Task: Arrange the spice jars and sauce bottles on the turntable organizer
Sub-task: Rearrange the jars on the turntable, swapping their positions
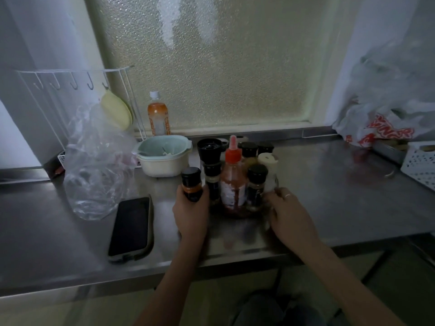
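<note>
Jars [235,175] crowd together; left fingers [202,191] clamp orange-banded jar [191,184], phone [131,227] beside; right unclear.

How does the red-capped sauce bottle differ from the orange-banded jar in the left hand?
The sauce bottle has a red nozzle cap; the orange-banded jar has a flat black lid. The bottle is taller and stands among the clustered jars; the jar is gripped by the left hand at the cluster's left edge. Both are upright.

Red lettering on the white plastic bag [386,132] and the bottles' labels are too blurred to read.
</note>
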